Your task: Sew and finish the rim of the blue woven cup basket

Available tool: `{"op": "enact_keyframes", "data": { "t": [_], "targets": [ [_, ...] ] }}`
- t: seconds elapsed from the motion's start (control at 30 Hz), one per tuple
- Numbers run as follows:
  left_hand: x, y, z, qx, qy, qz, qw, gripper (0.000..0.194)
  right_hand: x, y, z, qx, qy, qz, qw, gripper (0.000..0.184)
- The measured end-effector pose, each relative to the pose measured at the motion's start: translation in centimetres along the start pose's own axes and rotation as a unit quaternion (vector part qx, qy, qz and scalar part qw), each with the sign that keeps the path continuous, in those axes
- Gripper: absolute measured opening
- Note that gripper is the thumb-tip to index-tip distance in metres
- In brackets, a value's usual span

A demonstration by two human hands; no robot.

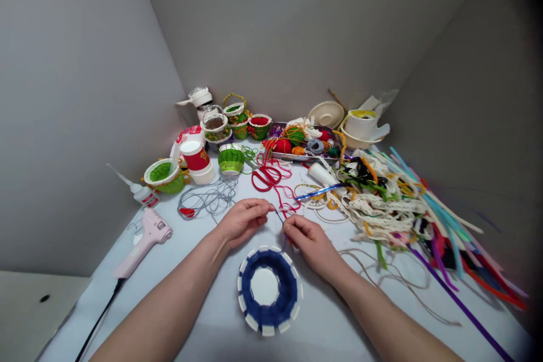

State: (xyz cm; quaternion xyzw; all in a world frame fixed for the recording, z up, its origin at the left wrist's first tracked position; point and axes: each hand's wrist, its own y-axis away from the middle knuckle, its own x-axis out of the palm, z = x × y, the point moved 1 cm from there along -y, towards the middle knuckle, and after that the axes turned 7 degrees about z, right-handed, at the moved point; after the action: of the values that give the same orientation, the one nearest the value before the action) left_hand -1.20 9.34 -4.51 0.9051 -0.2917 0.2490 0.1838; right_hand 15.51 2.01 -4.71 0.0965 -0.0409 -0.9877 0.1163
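Both hands pinch a dark blue yarn strand (279, 216) over the middle of the table. My left hand (248, 219) holds it between thumb and forefinger, and my right hand (309, 240) grips it a little lower and to the right. From the right fingers the strand runs down to a paper cup (268, 329) just below the hands. White slats stand around its rim, and dark blue yarn (250, 300) is woven between them. The cup's round white bottom shows inside. Neither hand touches the cup.
A pink glue gun (146, 240) and glue bottle (145, 195) lie at left. Red-handled scissors (266, 179) and grey cord (207, 198) lie beyond the hands. Small woven baskets (231, 159) and a yarn tray (282, 155) stand behind. Lace trims (382, 209) and pipe cleaners (452, 243) cover the right.
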Motion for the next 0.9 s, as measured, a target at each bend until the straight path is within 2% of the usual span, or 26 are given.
{"op": "enact_keyframes", "data": {
  "t": [0.27,0.43,0.53,0.6,0.67,0.73,0.83,0.9],
  "targets": [
    [0.7,0.0,0.4,0.040,-0.064,-0.010,0.997,0.021,0.2,0.0,0.0,-0.007,0.024,0.014,1.000,0.023],
    [-0.1,-0.3,0.3,0.037,-0.083,-0.071,0.993,0.023,0.0,0.1,0.2,0.000,0.006,-0.022,1.000,0.025],
    [-0.5,-0.2,-0.6,0.063,-0.142,-0.103,0.982,0.027,-0.1,0.0,0.3,0.000,-0.016,-0.048,0.999,0.024],
    [-0.4,0.3,-1.5,0.042,-0.226,-0.071,0.970,0.029,-0.2,0.1,0.2,0.002,-0.029,-0.055,0.998,0.024],
    [0.1,1.2,-2.4,-0.014,-0.308,0.003,0.951,0.031,-0.3,0.1,0.1,0.006,-0.034,-0.058,0.998,0.024],
    [0.8,2.3,-3.1,-0.051,-0.363,0.049,0.929,0.031,-0.3,0.2,0.2,0.010,-0.032,-0.061,0.998,0.024],
    [2.0,3.7,-3.4,-0.058,-0.397,0.045,0.915,0.029,-0.3,0.5,0.5,0.011,-0.029,-0.061,0.998,0.025],
    [2.6,4.3,-3.1,-0.077,-0.399,0.063,0.912,0.027,-0.3,0.7,0.7,0.006,-0.030,-0.060,0.998,0.025]
  ]
}}
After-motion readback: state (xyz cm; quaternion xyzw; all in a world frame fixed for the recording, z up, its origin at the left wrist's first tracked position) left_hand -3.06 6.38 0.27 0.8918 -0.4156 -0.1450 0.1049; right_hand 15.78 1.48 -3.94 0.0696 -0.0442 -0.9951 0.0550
